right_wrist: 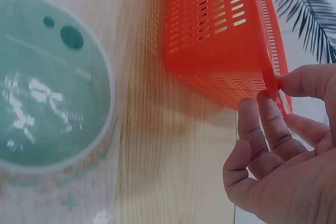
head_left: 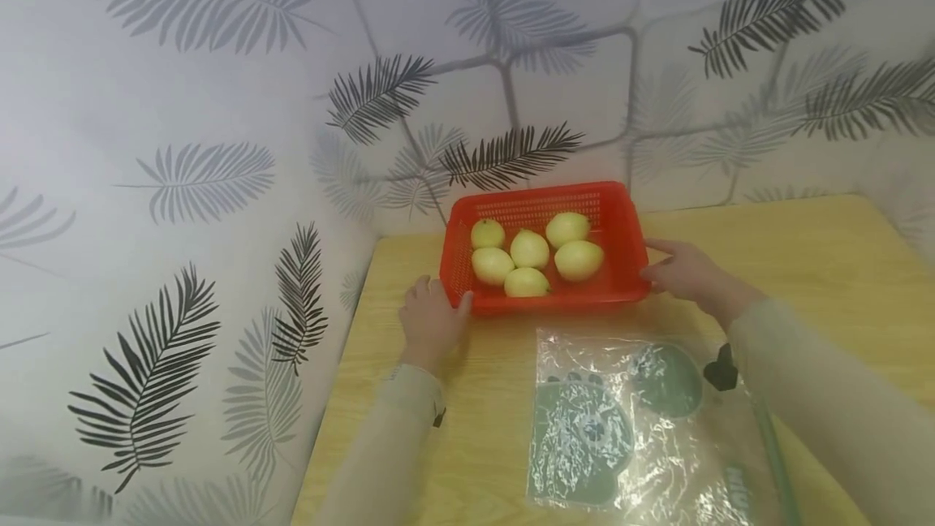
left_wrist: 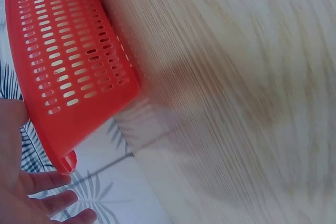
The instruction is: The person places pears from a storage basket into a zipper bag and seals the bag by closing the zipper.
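A red plastic basket (head_left: pixel 555 303) with slotted sides stands on the wooden table near the wall. Several pale yellow, rounded fruits (head_left: pixel 529 250) lie inside it. At its front left corner is my left hand (head_left: pixel 431 319), the thumb against the rim and the fingers stretched out beside the corner; one fingertip is right at the rim's end in the left wrist view. My right hand (head_left: pixel 687 274) pinches the rim at the right end. In the right wrist view its thumb is on the rim, with fingers (right_wrist: pixel 273 124) curled beneath.
A clear plastic sheet or bag with green cartoon prints (head_left: pixel 580 441) lies on the table (head_left: pixel 774 242) in front of the basket, partly under my right sleeve. Behind and to the left rises a wall (head_left: pixel 241 120) covered in a leaf pattern.
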The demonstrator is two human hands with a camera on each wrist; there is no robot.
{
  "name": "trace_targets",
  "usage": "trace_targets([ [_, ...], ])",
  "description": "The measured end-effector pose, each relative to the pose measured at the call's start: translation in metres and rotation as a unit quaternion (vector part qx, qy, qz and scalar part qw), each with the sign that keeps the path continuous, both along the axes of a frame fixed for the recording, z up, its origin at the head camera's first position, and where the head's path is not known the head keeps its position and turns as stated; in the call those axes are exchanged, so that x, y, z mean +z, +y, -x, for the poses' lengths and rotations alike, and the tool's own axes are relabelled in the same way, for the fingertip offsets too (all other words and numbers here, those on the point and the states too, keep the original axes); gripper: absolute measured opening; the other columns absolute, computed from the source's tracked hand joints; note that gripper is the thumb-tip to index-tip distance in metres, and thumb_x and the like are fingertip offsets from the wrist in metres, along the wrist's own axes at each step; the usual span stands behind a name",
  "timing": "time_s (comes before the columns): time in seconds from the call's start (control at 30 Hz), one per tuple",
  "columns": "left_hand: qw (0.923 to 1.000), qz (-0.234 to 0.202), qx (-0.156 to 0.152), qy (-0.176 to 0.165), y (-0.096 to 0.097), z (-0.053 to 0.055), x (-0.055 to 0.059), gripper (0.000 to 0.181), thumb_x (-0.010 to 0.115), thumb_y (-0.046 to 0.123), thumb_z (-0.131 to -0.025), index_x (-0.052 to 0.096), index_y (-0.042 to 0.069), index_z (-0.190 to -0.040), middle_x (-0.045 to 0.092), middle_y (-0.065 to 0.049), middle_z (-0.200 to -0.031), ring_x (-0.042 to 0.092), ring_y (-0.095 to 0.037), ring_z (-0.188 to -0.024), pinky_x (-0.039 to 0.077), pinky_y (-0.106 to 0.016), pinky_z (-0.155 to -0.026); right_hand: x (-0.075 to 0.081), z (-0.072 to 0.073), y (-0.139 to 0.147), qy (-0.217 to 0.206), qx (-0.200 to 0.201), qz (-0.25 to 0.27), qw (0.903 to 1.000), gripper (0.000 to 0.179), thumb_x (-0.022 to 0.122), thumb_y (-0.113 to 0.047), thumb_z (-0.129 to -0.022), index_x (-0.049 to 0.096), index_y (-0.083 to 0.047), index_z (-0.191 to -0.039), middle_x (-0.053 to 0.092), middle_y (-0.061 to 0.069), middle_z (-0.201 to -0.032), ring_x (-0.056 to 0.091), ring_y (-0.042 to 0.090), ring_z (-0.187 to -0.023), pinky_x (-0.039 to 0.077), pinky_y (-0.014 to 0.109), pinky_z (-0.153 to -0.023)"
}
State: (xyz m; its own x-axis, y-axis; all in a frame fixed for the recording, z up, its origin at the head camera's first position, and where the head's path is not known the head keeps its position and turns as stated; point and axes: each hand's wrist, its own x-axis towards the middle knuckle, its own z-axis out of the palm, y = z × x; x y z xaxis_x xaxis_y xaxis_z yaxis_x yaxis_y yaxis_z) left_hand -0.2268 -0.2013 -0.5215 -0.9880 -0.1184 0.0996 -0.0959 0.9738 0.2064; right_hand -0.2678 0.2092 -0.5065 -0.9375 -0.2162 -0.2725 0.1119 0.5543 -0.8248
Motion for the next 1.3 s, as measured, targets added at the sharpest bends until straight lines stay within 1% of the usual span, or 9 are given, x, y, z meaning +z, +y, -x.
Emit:
trace_targets([
  [0.33,0.9996,0.002,-0.029,0.001,0.043,0.006,0.000,0.072,0.049,0.063,-0.099,0.056,0.000,-0.133,0.048,-0.017,-0.149,0.041,-0.037,-0.141,0.041,-0.058,-0.110,-0.001,-0.005,0.046,-0.020,-0.017,-0.018,0.9995,0.071,0.056,-0.024,-0.103,0.023,-0.008,-0.164,0.059,0.031,-0.140,0.071,0.041,-0.113,0.054,0.056,-0.089],
  [0.53,0.9977,0.043,-0.049,0.017,0.071,0.007,-0.005,0.074,0.044,0.069,-0.098,0.057,0.004,-0.130,0.051,-0.014,-0.146,0.044,-0.033,-0.138,0.045,-0.055,-0.104,0.002,-0.012,0.077,0.000,-0.029,-0.026,0.9992,0.070,0.057,-0.021,-0.103,0.024,-0.002,-0.162,0.058,0.034,-0.138,0.075,0.031,-0.102,0.054,0.043,-0.080],
  [0.63,0.9958,0.060,-0.065,0.026,0.087,0.008,-0.006,0.074,0.042,0.071,-0.098,0.058,0.005,-0.128,0.052,-0.012,-0.143,0.044,-0.033,-0.135,0.046,-0.054,-0.101,0.003,-0.016,0.093,0.005,-0.038,-0.036,0.9986,0.068,0.056,-0.022,-0.104,0.025,-0.001,-0.162,0.059,0.033,-0.138,0.074,0.030,-0.102,0.054,0.043,-0.081],
  [0.83,0.9946,0.057,-0.082,0.029,0.113,0.008,-0.006,0.074,0.041,0.072,-0.098,0.057,0.008,-0.129,0.052,-0.010,-0.143,0.044,-0.031,-0.135,0.045,-0.052,-0.103,0.010,-0.028,0.118,0.003,-0.058,-0.045,0.9973,0.067,0.055,-0.023,-0.105,0.025,0.001,-0.161,0.056,0.035,-0.140,0.070,0.038,-0.109,0.055,0.047,-0.085],
  [0.97,0.9946,0.056,-0.084,0.025,0.124,0.008,-0.006,0.075,0.039,0.074,-0.098,0.057,0.009,-0.130,0.053,-0.009,-0.144,0.044,-0.031,-0.136,0.045,-0.052,-0.104,0.014,-0.034,0.125,0.007,-0.066,-0.052,0.9965,0.066,0.053,-0.022,-0.105,0.027,0.004,-0.159,0.057,0.038,-0.138,0.070,0.034,-0.105,0.054,0.039,-0.082],
  [1.07,0.9957,0.040,-0.081,0.021,0.128,0.007,-0.005,0.075,0.039,0.074,-0.097,0.057,0.009,-0.132,0.053,-0.009,-0.146,0.043,-0.032,-0.138,0.044,-0.053,-0.106,0.014,-0.039,0.126,0.023,-0.078,-0.059,0.9950,0.064,0.053,-0.022,-0.105,0.029,0.007,-0.157,0.058,0.039,-0.135,0.070,0.033,-0.102,0.053,0.035,-0.081],
  [1.17,0.9971,0.003,-0.074,0.017,0.127,0.004,-0.004,0.078,0.044,0.073,-0.096,0.055,0.009,-0.139,0.051,-0.011,-0.151,0.041,-0.034,-0.142,0.041,-0.056,-0.110,0.009,-0.047,0.124,0.048,-0.102,-0.057,0.9920,0.067,0.052,-0.026,-0.105,0.029,0.011,-0.156,0.056,0.042,-0.135,0.066,0.045,-0.111,0.054,0.045,-0.087],
  [1.23,0.9967,-0.025,-0.073,0.027,0.126,-0.002,-0.009,0.082,0.048,0.073,-0.095,0.050,0.008,-0.145,0.049,-0.013,-0.152,0.040,-0.035,-0.142,0.040,-0.058,-0.111,0.003,-0.056,0.124,0.071,-0.122,-0.070,0.9874,0.069,0.049,-0.032,-0.105,0.028,0.011,-0.155,0.054,0.044,-0.135,0.061,0.053,-0.117,0.053,0.051,-0.089],
  [1.3,0.9949,-0.054,-0.078,0.033,0.126,-0.013,-0.015,0.087,0.051,0.072,-0.094,0.041,0.008,-0.153,0.045,-0.014,-0.155,0.038,-0.036,-0.144,0.039,-0.058,-0.113,-0.004,-0.069,0.126,0.097,-0.134,-0.092,0.9820,0.068,0.048,-0.033,-0.105,0.030,0.013,-0.152,0.055,0.045,-0.131,0.059,0.057,-0.117,0.053,0.052,-0.085],
])
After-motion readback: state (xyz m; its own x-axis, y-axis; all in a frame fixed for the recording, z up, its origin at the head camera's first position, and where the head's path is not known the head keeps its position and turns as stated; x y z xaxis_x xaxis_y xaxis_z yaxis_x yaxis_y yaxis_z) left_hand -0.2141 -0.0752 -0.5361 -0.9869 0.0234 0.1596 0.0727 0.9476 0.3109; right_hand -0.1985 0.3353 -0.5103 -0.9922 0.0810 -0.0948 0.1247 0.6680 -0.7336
